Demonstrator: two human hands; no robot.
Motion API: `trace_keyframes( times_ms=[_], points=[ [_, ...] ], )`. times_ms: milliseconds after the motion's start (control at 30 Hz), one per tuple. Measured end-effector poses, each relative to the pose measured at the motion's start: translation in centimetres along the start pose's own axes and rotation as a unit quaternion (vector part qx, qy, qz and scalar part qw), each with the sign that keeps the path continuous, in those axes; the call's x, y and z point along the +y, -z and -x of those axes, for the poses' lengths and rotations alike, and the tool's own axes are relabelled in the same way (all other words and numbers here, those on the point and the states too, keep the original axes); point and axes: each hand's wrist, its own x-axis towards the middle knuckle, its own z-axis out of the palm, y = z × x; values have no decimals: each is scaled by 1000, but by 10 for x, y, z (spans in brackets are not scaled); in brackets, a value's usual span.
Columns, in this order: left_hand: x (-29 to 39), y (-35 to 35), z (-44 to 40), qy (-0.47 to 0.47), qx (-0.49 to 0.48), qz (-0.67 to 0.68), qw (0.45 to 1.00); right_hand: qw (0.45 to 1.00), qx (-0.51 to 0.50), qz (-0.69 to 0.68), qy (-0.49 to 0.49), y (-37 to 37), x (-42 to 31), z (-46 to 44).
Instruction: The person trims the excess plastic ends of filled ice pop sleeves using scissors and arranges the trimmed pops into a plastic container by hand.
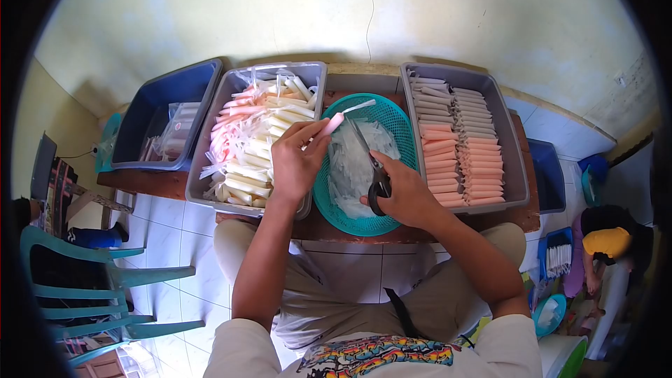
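Over the turquoise basket's left side, my left hand [299, 157] is closed round a pink filled tube [334, 124], whose clear plastic tail points up and right. My right hand [406, 192] holds black-handled scissors [379, 180], their blades pointing up-left near the tube's tail. Below them the turquoise basket [323, 199] contains clear plastic scraps [353, 175]. The grey bin on the left [321, 77] holds a loose pile of pink and cream tubes with long plastic tails. In the grey bin on the right [516, 168], pale and pink tubes lie in stacked rows.
A dark blue bin [129, 129] with some plastic packs stands at the far left. Another blue bin [549, 175] is at the right. Green chairs [91, 294] are at lower left. A person in yellow and black [605, 241] bends at the far right.
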Motion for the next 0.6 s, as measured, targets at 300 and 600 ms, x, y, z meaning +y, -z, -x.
trace_keyframes(
  times_ms=[300, 600],
  points=[
    [-1, -4, -1, -16, -1, -13, 1000, 995, -27, -99, 20, 13, -9, 13],
    [7, -6, 3, -30, -41, -7, 999, 994, 8, -95, 49, 8, -3, 8]
  ],
)
